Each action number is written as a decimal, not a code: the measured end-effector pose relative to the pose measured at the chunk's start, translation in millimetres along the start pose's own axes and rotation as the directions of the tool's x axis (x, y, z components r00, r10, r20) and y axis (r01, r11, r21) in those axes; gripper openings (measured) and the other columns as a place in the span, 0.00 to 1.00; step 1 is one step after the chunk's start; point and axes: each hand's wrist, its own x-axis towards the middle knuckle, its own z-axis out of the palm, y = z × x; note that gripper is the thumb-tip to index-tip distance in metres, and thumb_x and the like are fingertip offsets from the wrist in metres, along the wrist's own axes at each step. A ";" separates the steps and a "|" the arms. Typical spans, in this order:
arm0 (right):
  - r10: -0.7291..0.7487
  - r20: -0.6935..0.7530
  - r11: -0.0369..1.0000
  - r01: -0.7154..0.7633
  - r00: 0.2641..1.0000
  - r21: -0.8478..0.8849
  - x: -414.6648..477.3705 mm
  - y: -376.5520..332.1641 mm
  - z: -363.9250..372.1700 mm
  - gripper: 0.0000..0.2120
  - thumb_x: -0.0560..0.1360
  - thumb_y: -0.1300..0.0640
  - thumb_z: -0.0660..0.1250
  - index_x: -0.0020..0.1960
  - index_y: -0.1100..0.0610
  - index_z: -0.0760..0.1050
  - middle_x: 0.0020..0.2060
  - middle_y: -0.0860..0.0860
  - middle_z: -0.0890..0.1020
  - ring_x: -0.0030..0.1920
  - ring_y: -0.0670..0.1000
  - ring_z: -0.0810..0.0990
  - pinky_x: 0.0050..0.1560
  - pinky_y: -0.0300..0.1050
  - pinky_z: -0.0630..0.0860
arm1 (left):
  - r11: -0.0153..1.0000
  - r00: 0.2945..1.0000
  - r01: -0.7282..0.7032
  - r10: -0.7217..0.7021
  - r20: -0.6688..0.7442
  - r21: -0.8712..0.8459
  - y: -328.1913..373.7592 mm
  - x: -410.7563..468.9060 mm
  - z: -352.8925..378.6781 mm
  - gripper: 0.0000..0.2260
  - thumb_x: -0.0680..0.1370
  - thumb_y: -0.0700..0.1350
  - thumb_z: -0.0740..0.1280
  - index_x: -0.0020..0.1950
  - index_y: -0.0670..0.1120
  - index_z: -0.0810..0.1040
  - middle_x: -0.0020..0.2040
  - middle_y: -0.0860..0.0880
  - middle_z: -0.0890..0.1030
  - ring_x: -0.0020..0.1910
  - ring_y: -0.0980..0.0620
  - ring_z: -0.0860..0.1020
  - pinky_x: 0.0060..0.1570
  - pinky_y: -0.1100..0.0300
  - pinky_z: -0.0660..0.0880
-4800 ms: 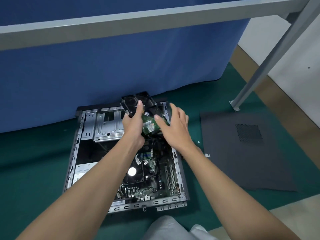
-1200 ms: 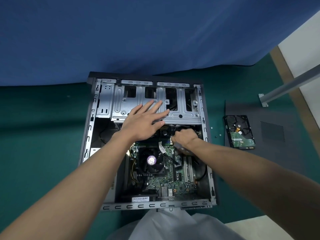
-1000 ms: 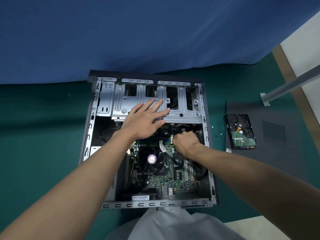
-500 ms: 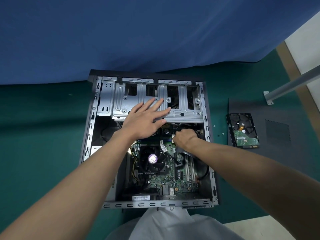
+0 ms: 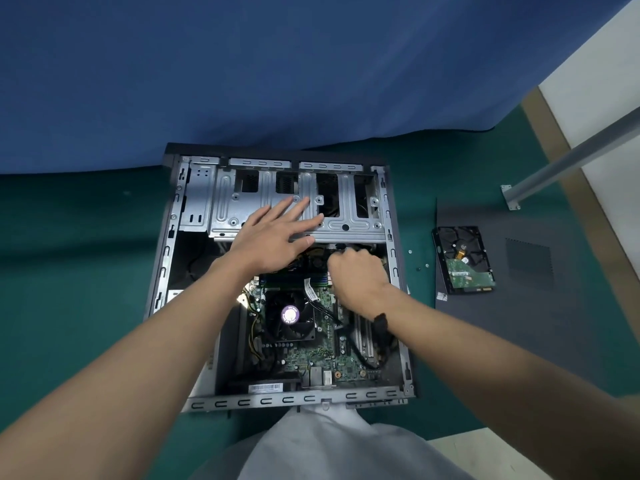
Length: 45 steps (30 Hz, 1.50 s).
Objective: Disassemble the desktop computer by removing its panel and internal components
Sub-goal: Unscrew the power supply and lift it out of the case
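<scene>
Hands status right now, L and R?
Left hand: open, flat on the drive cage.
Right hand: curled inside the case; grip hidden, cannot tell.

The drive cage [image 5: 349, 216] is bare sheet metal, silvery with a dull satin sheen; the computer case [image 5: 263, 402] shows the same pale metal on its slotted rails and a dark matt skin outside; the motherboard [image 5: 311, 358] is green lacquered board, faintly glossy; its fan [image 5: 301, 332] is black plastic with a shiny purple sticker at the hub; the label [image 5: 265, 388] looks like white paper; the hard drive [image 5: 462, 251] has a black metal body and a green circuit board; the side panel [image 5: 519, 323] is dark grey and matt, with a perforated patch; the floor covering [image 5: 69, 271] is green, matt, felt-like; the curtain [image 5: 277, 64] is blue cloth; the beam [image 5: 571, 157] is grey painted metal; the trousers [image 5: 329, 445] are light grey cloth.
</scene>
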 end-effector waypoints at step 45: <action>0.689 0.617 -0.641 -0.079 0.380 0.764 -71.6 174.1 79.0 0.12 0.78 0.65 0.55 0.59 0.62 0.70 0.45 0.56 0.83 0.36 0.50 0.77 0.34 0.41 0.72 | 0.994 0.987 0.104 -0.107 -0.121 -0.028 70.8 -2.5 16.8 0.26 0.82 0.47 0.61 0.78 0.55 0.57 0.79 0.49 0.51 0.78 0.52 0.45 0.75 0.53 0.48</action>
